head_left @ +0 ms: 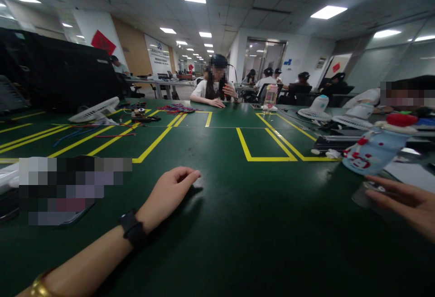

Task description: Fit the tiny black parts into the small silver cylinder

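Observation:
My left hand [171, 192] rests on the green table, fingers curled in and thumb lying along them; nothing shows in it. At the right edge, my right hand [408, 202] has thumb and index finger closed on a small silvery object [376, 187], whose kind I cannot make out. A clear, see-through shape lies just below that object. Beyond these fingers stands a light blue cup [375, 149] with red decorations and a red top. The rest of my right hand is cut off by the frame.
The green table [224, 242] carries yellow tape lines. At left are a blurred-out flat item [64, 192], a white fan [97, 112] and loose wires [78, 133]. More white fans [314, 109] and a bottle [271, 97] stand at right. A person [215, 84] sits opposite.

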A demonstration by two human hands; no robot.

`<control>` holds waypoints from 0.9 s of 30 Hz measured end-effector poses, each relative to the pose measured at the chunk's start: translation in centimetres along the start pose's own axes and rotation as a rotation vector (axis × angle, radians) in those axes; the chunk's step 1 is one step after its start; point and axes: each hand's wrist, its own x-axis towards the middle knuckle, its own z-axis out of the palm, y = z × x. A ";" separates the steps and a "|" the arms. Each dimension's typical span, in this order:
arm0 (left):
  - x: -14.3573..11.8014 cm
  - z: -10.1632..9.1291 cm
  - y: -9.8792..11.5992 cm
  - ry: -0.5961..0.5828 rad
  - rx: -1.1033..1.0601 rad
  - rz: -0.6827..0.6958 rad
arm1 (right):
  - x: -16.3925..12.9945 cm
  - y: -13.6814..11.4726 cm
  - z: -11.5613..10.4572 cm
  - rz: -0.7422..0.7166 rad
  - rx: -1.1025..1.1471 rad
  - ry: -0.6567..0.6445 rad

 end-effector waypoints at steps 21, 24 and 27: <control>-2.1 2.8 4.7 -0.158 -0.037 0.372 | -8.3 -24.8 7.6 -0.485 0.939 -0.619; -2.2 3.0 5.9 -0.191 -0.065 0.350 | -8.2 -25.0 7.5 -0.497 0.939 -0.616; -1.8 2.3 5.3 -0.110 -0.091 0.290 | -8.1 -24.9 7.0 -0.522 0.879 -0.581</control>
